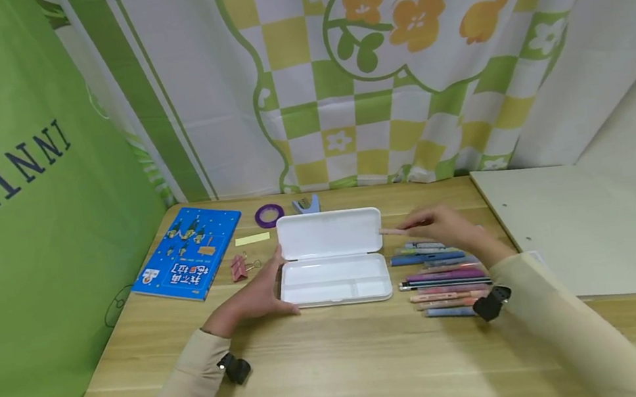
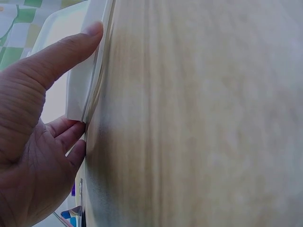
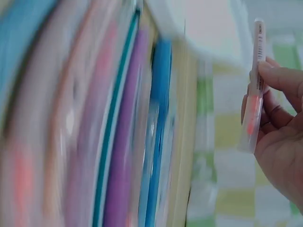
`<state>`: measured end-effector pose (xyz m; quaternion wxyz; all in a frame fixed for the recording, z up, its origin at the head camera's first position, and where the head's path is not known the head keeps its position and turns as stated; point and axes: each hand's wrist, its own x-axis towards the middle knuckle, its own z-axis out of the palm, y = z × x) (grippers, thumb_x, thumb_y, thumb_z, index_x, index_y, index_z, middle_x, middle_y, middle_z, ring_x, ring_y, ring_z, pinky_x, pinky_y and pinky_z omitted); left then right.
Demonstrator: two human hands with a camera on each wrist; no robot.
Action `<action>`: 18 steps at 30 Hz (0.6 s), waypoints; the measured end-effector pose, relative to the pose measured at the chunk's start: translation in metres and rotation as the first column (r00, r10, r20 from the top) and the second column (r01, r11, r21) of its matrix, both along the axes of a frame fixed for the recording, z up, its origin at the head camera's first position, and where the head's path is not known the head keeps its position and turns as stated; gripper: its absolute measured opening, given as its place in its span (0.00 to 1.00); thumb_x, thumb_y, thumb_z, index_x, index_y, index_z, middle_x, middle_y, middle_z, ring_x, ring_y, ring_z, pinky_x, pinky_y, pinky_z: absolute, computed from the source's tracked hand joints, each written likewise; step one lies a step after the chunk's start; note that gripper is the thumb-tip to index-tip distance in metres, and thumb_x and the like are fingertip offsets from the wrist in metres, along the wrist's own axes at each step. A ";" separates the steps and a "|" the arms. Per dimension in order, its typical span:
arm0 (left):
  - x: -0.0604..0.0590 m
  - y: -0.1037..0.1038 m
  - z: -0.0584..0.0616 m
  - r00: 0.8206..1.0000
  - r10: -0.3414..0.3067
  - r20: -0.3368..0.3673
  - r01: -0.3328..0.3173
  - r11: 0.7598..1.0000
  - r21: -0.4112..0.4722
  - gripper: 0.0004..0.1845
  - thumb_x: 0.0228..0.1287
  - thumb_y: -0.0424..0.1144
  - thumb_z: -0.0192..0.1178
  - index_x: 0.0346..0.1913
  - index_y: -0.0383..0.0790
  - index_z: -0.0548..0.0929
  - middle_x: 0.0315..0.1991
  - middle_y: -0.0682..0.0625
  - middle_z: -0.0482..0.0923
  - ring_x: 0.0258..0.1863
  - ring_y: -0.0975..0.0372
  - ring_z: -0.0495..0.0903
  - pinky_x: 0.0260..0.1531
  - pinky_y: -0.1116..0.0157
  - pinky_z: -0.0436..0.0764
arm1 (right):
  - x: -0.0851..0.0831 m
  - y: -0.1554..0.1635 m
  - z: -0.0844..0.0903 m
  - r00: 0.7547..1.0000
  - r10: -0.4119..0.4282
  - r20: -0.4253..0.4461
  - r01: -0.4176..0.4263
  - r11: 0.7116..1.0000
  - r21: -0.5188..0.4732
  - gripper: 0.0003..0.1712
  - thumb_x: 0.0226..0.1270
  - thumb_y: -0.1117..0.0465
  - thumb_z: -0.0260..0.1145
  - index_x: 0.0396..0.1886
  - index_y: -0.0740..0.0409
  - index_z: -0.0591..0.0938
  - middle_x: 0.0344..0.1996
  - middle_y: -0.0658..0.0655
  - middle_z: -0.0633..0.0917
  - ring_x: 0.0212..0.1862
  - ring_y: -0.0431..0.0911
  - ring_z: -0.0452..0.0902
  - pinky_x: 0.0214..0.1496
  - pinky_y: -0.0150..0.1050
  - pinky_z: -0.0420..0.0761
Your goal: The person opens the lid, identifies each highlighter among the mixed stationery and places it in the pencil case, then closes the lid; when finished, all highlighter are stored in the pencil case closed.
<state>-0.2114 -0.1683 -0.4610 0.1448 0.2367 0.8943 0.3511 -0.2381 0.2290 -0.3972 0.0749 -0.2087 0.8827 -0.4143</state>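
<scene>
A white pencil case (image 1: 335, 280) lies open on the wooden table, its lid (image 1: 330, 234) folded back and its divided tray bare. My left hand (image 1: 255, 292) holds the case at the left end. In the left wrist view, the thumb (image 2: 66, 52) presses along the front edge while the other fingers reach round the corner. My right hand (image 1: 437, 225) is raised beside the lid's right edge, pinching a pale pink pen (image 3: 255, 85) between thumb and fingers. The pen has a barcode and an orange-pink section, and points left toward the lid.
Several pens and pencils (image 1: 446, 275) lie in a row right of the case. To the left are a blue book (image 1: 189, 254), a yellow strip (image 1: 252, 239), a pink binder clip (image 1: 238, 268), purple tape (image 1: 269, 216) and a blue clip (image 1: 307, 205). A white board (image 1: 590, 231) lies at right.
</scene>
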 end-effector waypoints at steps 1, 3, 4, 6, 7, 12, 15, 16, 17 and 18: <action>0.000 0.000 0.000 1.000 0.001 0.000 -0.001 1.000 0.005 0.73 0.39 0.53 0.77 0.73 0.36 0.29 0.70 0.39 0.52 0.71 0.50 0.50 0.69 0.51 0.51 | 0.002 -0.008 0.000 1.000 0.022 0.015 -0.022 0.999 -0.029 0.11 0.66 0.65 0.62 0.45 0.62 0.86 0.44 0.61 0.83 0.42 0.49 0.78 0.41 0.40 0.78; 0.001 0.000 0.000 1.000 0.002 -0.001 -0.002 1.000 0.009 0.73 0.39 0.53 0.77 0.73 0.36 0.29 0.70 0.39 0.52 0.71 0.50 0.50 0.68 0.50 0.51 | 0.008 -0.026 -0.001 0.998 0.056 0.023 -0.055 0.996 -0.066 0.11 0.65 0.67 0.62 0.45 0.63 0.86 0.43 0.62 0.84 0.41 0.47 0.78 0.39 0.38 0.79; 0.001 0.000 0.000 1.000 0.003 -0.002 -0.003 1.000 0.010 0.73 0.39 0.53 0.77 0.73 0.36 0.29 0.70 0.39 0.52 0.71 0.50 0.50 0.68 0.50 0.51 | 0.011 -0.035 -0.002 0.997 0.073 0.023 -0.071 0.994 -0.082 0.10 0.65 0.67 0.63 0.44 0.63 0.86 0.42 0.61 0.84 0.40 0.47 0.78 0.39 0.37 0.79; 0.001 0.000 0.001 1.000 0.004 -0.001 -0.004 1.000 0.011 0.74 0.39 0.52 0.77 0.73 0.36 0.29 0.70 0.39 0.53 0.71 0.50 0.50 0.69 0.50 0.51 | 0.015 -0.055 -0.006 0.995 0.103 0.010 -0.102 0.989 -0.103 0.09 0.64 0.68 0.64 0.42 0.63 0.86 0.41 0.61 0.84 0.39 0.47 0.79 0.38 0.37 0.79; 0.001 0.000 0.001 1.000 0.004 0.001 -0.004 1.000 0.015 0.74 0.39 0.52 0.77 0.73 0.36 0.29 0.70 0.39 0.53 0.71 0.50 0.50 0.69 0.50 0.51 | 0.017 -0.065 -0.009 0.993 0.119 -0.006 -0.119 0.987 -0.104 0.09 0.63 0.68 0.64 0.41 0.63 0.86 0.39 0.60 0.85 0.39 0.47 0.79 0.38 0.37 0.79; 0.001 0.001 0.002 1.000 -0.003 0.003 0.003 1.000 0.027 0.73 0.40 0.51 0.77 0.73 0.35 0.29 0.68 0.40 0.57 0.70 0.51 0.53 0.69 0.50 0.51 | 0.019 -0.105 -0.025 0.985 0.160 -0.059 -0.163 0.985 -0.060 0.06 0.60 0.69 0.67 0.36 0.62 0.87 0.34 0.57 0.86 0.38 0.46 0.80 0.39 0.34 0.79; 0.001 0.001 0.002 1.000 -0.005 0.004 0.005 1.000 0.026 0.73 0.40 0.50 0.77 0.73 0.36 0.29 0.69 0.39 0.55 0.70 0.51 0.51 0.69 0.51 0.51 | 0.017 -0.121 -0.034 0.989 0.143 -0.050 -0.144 0.989 -0.031 0.05 0.59 0.69 0.67 0.35 0.62 0.88 0.33 0.56 0.86 0.38 0.46 0.81 0.40 0.34 0.80; 0.001 0.001 0.002 1.000 -0.010 -0.001 0.010 1.000 0.030 0.72 0.40 0.50 0.77 0.73 0.35 0.29 0.69 0.39 0.55 0.70 0.51 0.52 0.69 0.50 0.51 | 0.016 -0.125 -0.036 0.990 0.134 -0.046 -0.135 0.990 -0.025 0.05 0.59 0.69 0.67 0.34 0.62 0.88 0.33 0.56 0.86 0.39 0.47 0.81 0.40 0.34 0.80; 0.001 0.001 0.002 1.000 -0.011 -0.002 0.011 1.000 0.028 0.72 0.40 0.51 0.77 0.73 0.34 0.29 0.69 0.39 0.55 0.70 0.51 0.52 0.69 0.50 0.51 | 0.016 -0.128 -0.037 0.991 0.125 -0.042 -0.126 0.992 -0.018 0.05 0.59 0.69 0.67 0.34 0.62 0.88 0.33 0.56 0.87 0.39 0.47 0.81 0.41 0.35 0.80; 0.001 0.001 0.002 1.000 -0.013 -0.004 0.013 1.000 0.026 0.72 0.41 0.51 0.77 0.73 0.34 0.29 0.69 0.39 0.55 0.70 0.51 0.52 0.69 0.50 0.51 | 0.015 -0.131 -0.039 0.992 0.116 -0.040 -0.117 0.993 -0.012 0.05 0.59 0.69 0.68 0.34 0.62 0.88 0.33 0.56 0.87 0.39 0.47 0.81 0.41 0.35 0.80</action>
